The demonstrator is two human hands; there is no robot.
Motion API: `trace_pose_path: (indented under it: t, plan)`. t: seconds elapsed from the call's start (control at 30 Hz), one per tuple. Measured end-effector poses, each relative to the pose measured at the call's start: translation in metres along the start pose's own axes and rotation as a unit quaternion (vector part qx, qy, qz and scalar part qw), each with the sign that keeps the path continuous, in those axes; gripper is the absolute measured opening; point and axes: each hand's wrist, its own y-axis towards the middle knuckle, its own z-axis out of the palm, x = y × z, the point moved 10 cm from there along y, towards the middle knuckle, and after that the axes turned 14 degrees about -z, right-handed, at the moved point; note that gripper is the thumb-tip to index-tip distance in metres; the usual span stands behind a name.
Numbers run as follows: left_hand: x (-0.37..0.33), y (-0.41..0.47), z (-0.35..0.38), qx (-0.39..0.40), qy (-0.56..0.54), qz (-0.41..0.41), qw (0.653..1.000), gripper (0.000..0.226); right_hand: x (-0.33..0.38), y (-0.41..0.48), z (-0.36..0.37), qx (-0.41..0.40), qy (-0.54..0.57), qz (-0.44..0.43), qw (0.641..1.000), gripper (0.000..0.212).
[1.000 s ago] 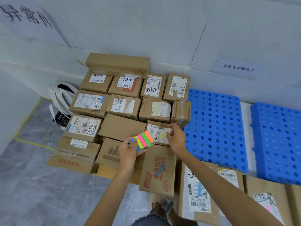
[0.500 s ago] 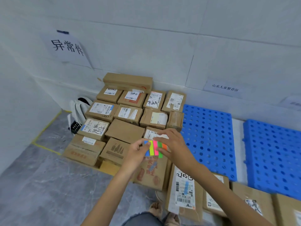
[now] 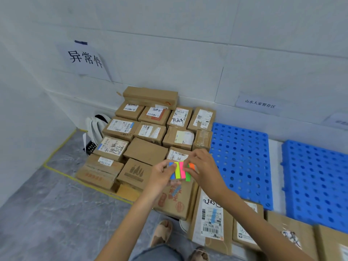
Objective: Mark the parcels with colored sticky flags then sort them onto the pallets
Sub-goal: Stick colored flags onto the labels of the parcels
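Observation:
A pad of sticky flags [image 3: 180, 170] in blue, yellow, pink, green and orange strips is held in front of me. My left hand [image 3: 162, 174] grips its left side. My right hand [image 3: 202, 167] pinches the flags at the right end, over the green and orange strips. Behind the hands, many brown cardboard parcels [image 3: 148, 132] with white labels lie packed together against the wall. Two blue perforated pallets [image 3: 243, 159] [image 3: 316, 178] lie bare to the right. More parcels [image 3: 211, 217] sit in a row near my feet; one bears a blue flag [image 3: 213, 215].
Paper signs [image 3: 84, 59] [image 3: 259, 105] hang on the white wall. A white bag [image 3: 95, 132] leans in the left corner. Yellow tape [image 3: 62, 172] marks the grey floor around the parcel stack. My sandalled feet [image 3: 162, 232] stand at the lower middle.
My right hand left the parcel label and came back to the flag pad, now pinching its right end. The view pulled back and tilted up, showing more wall.

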Motion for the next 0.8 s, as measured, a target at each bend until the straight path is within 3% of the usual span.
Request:
trace_pose_path:
  t: [0.43, 0.57, 0.67, 0.8]
  plan:
    - [-0.029, 0.080, -0.039, -0.016, 0.011, -0.030, 0.999, 0.012, -0.032, 0.030, 0.026, 0.009, 0.038, 0.111, 0.993, 0.011]
    - [-0.043, 0.112, -0.066, -0.042, 0.024, -0.031, 0.998, 0.013, -0.047, 0.048, 0.025, -0.043, 0.109, 0.190, 0.975, 0.011]
    - [-0.054, 0.139, -0.084, -0.052, 0.029, -0.027, 0.998, 0.018, -0.083, 0.056, 0.030, -0.106, 0.169, 0.297, 0.934, 0.010]
    - [-0.064, 0.173, -0.094, -0.045, 0.040, -0.032, 0.998, 0.023, -0.151, 0.075, 0.062, -0.047, 0.094, 0.385, 0.917, 0.009]
